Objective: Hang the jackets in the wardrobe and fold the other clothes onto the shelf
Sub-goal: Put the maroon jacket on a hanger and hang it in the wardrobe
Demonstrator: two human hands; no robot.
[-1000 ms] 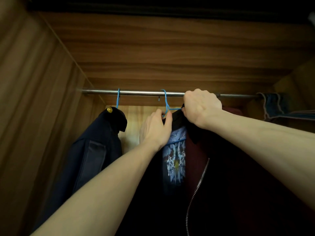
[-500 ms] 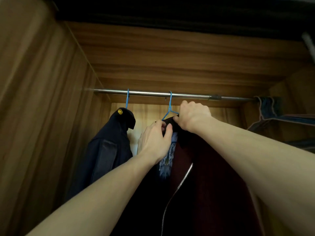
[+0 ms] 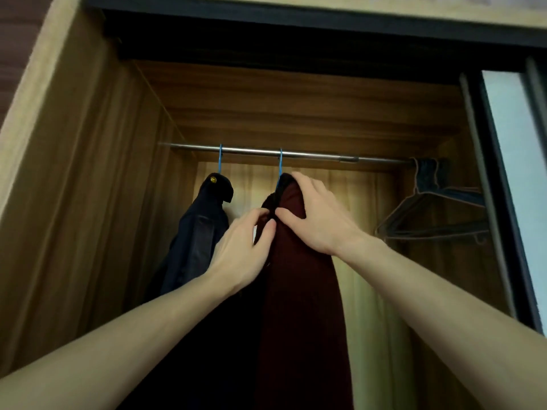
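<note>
A dark red jacket (image 3: 299, 285) hangs from a blue hanger (image 3: 280, 167) hooked on the metal rail (image 3: 310, 154) of the wardrobe. My left hand (image 3: 242, 255) pinches the jacket's front edge just below the collar. My right hand (image 3: 316, 217) lies over the collar and shoulder, its thumb meeting the left fingers at the jacket's front. A navy jacket (image 3: 201, 229) with a gold button hangs on another blue hanger (image 3: 220, 159) to the left.
Several bare dark hangers (image 3: 432, 214) bunch at the rail's right end. The wardrobe's wooden side wall (image 3: 88, 202) stands at the left, and a sliding door with a dark frame (image 3: 515, 184) at the right.
My view has pulled back from the wardrobe. The red jacket's hanger now hangs from the rail, and both hands have moved down from the hook to the collar and front edge.
</note>
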